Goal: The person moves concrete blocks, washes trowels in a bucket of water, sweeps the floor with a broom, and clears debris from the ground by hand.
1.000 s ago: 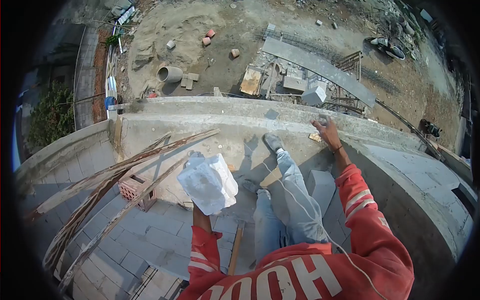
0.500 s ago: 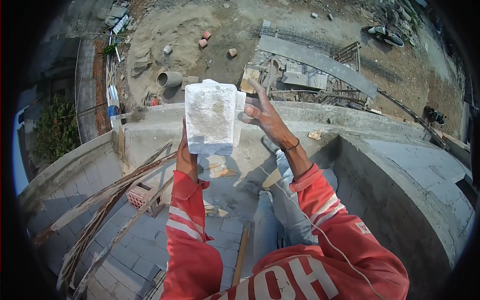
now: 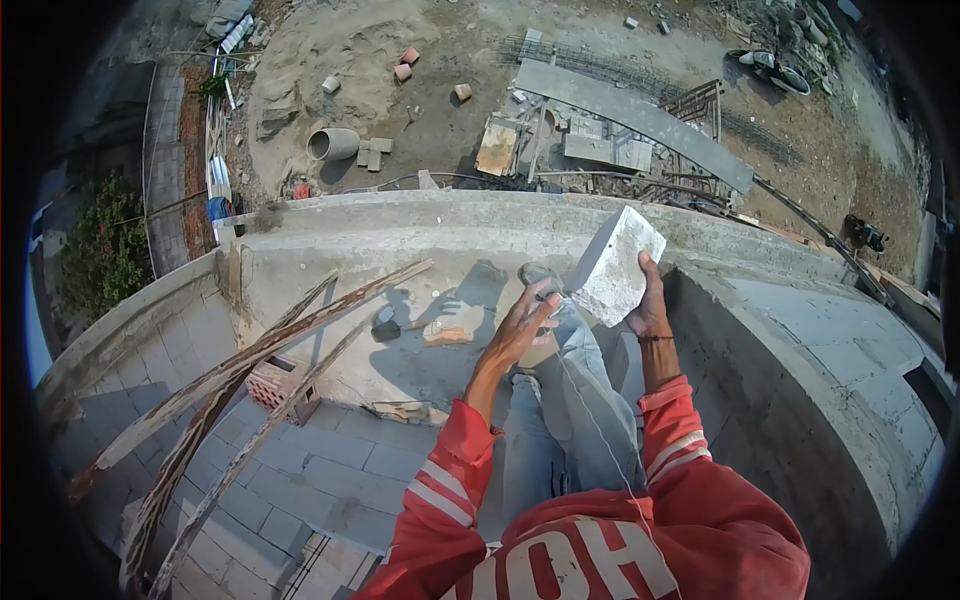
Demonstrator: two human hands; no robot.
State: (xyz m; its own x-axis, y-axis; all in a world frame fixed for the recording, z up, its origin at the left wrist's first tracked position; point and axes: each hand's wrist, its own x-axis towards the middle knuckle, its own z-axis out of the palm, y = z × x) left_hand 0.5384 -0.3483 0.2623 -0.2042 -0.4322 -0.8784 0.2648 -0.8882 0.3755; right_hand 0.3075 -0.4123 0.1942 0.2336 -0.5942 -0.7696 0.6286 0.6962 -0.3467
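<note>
A white, rough-faced aerated concrete block (image 3: 615,265) is held up tilted over the concrete ledge, right of centre. My right hand (image 3: 650,300) grips it along its right side, thumb near the upper edge. Just left of the block is my left hand (image 3: 525,322), fingers loosely bent and apart, with nothing visible in it. A small gap seems to separate its fingertips from the block. Below the hands are my legs in pale jeans (image 3: 570,400), with a thin cord hanging in front.
A low concrete parapet (image 3: 440,220) runs ahead, with a drop to the sandy yard beyond. Long wooden poles (image 3: 250,370) lean at left over a red hollow brick (image 3: 283,385). Broken pieces (image 3: 447,334) lie on the ledge. A concrete wall (image 3: 770,390) curves along the right.
The block has moved from left of centre to the right and tilted. It passed from my left hand to my right, and my left hand has come away from it.
</note>
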